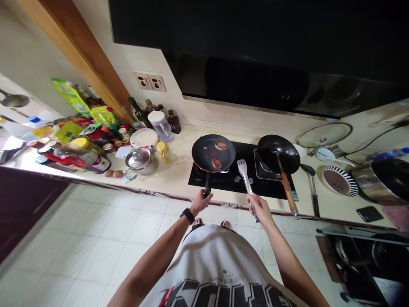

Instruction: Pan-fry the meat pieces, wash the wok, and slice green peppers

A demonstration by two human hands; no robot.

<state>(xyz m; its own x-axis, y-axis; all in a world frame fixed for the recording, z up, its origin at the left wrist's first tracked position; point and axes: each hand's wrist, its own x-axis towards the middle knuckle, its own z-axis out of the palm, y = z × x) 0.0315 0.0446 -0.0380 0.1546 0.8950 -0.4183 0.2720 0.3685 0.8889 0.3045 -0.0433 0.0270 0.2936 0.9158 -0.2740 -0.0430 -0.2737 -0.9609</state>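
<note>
Your left hand has its fingers closed round the handle of the black frying pan, which sits on the glass hob holding 2 browned patties. Your right hand grips a steel slotted turner. A hard tug could tip the pan and slide the patties out, across the cream worktop and onto the tiled floor.

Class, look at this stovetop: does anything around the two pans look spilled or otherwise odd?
Yes. The black glass cooktop has pale splotches beside the frying pan, perhaps spills, though glare is possible. Inside that pan, small red spots lie apart from the two round pieces of food, like drips.
</note>
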